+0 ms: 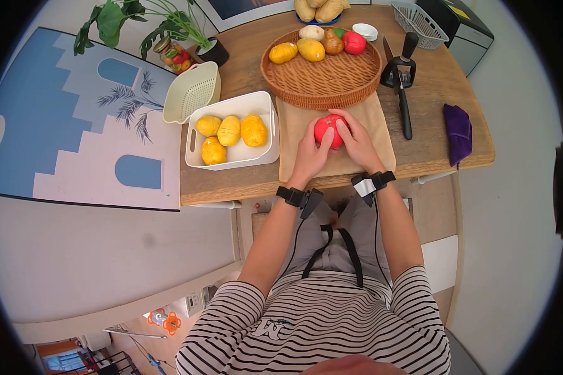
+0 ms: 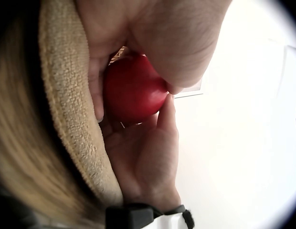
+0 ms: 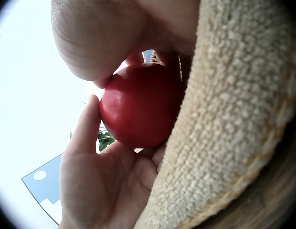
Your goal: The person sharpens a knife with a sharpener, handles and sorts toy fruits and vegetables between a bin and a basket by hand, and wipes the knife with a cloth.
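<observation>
A red round fruit (image 1: 329,129) sits between both hands, just above a beige mat (image 1: 375,119) on the wooden table (image 1: 431,87). My left hand (image 1: 314,144) cups its left side and my right hand (image 1: 355,139) wraps its right side. In the left wrist view the red fruit (image 2: 133,88) is held by fingers from above and below, with the beige mat (image 2: 67,95) close beside it. The right wrist view shows the red fruit (image 3: 141,107) against the beige mat (image 3: 234,119), with the left hand's palm (image 3: 100,186) under it.
A wicker basket (image 1: 322,84) with several fruits stands behind the mat. A white tub (image 1: 231,164) of yellow fruits is on the left, with a cream colander (image 1: 191,94) behind it. On the right lie a black-handled knife (image 1: 405,109) and a purple cloth (image 1: 458,131).
</observation>
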A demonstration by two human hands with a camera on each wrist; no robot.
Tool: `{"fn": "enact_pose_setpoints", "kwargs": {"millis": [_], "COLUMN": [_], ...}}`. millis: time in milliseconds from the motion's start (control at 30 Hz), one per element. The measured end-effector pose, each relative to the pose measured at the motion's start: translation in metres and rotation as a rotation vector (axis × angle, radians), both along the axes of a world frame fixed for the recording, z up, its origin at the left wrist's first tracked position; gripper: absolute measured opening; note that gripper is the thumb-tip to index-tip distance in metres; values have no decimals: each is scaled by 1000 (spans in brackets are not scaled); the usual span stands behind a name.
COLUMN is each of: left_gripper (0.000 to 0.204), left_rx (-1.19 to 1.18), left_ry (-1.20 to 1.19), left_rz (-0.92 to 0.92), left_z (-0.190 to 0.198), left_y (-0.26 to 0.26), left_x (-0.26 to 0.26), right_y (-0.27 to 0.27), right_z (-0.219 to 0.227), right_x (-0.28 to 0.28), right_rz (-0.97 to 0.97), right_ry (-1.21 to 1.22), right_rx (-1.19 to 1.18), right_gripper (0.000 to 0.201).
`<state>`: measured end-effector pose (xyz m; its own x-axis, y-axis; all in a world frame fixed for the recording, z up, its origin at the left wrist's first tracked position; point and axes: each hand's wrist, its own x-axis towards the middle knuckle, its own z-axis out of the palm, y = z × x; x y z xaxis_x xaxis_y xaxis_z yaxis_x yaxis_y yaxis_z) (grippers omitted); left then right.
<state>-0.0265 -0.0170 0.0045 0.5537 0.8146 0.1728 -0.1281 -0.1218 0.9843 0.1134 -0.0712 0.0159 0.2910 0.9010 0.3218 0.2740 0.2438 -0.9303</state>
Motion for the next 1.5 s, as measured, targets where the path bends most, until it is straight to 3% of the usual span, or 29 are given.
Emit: {"fn": "enact_pose_setpoints", "kwargs": {"millis": [333, 533, 600, 733, 800, 900, 967, 1000, 1033, 1100, 1133, 1200, 1433, 1500], "left_gripper": [50, 56, 57, 57, 57, 58, 57, 57, 57, 63, 63, 71, 74, 70], "left_rx": [-25, 165, 44, -67, 279, 325, 365, 322, 328, 420, 427, 611, 692, 634], "left_ry": [10, 89, 115, 81, 188, 159, 167, 230, 242, 729, 737, 1143, 1221, 1322], "left_rz": [-7, 45, -44, -34, 18, 77, 184, 302, 305, 356, 358, 264, 313, 218], "left_z": [3, 5, 11, 21, 29, 97, 121, 134, 138, 132, 119, 94, 103, 107], "left_y": [-1, -4, -4, -8, -7, -17, 0, 8, 20, 48, 57, 70, 72, 72], "left_x": [-1, -3, -5, -8, -21, -62, -100, -117, -135, -167, -180, -198, -185, -178], "right_y": [0, -1, 0, 0, 3, 7, 8, 8, 7, 7, 7, 5, 4, 4], "right_z": [-1, 0, -3, -4, -7, -19, -20, -18, -18, -18, -16, -13, -15, -15], "right_x": [0, 1, 2, 2, 1, 6, 5, 4, 3, 3, 3, 3, 3, 3], "right_rz": [-3, -12, -2, -20, -13, -9, -17, -28, -23, -27, -25, -31, -36, -15], "right_ry": [4, 29, 59, 123, 268, 200, 189, 165, 177, 151, 160, 147, 206, 217], "right_rx": [6, -45, -32, -55, -51, -97, -94, -88, -84, -91, -85, -114, -86, -100], "right_gripper": [34, 39, 46, 52, 55, 55, 55, 55, 55, 54, 54, 52, 48, 48]}}
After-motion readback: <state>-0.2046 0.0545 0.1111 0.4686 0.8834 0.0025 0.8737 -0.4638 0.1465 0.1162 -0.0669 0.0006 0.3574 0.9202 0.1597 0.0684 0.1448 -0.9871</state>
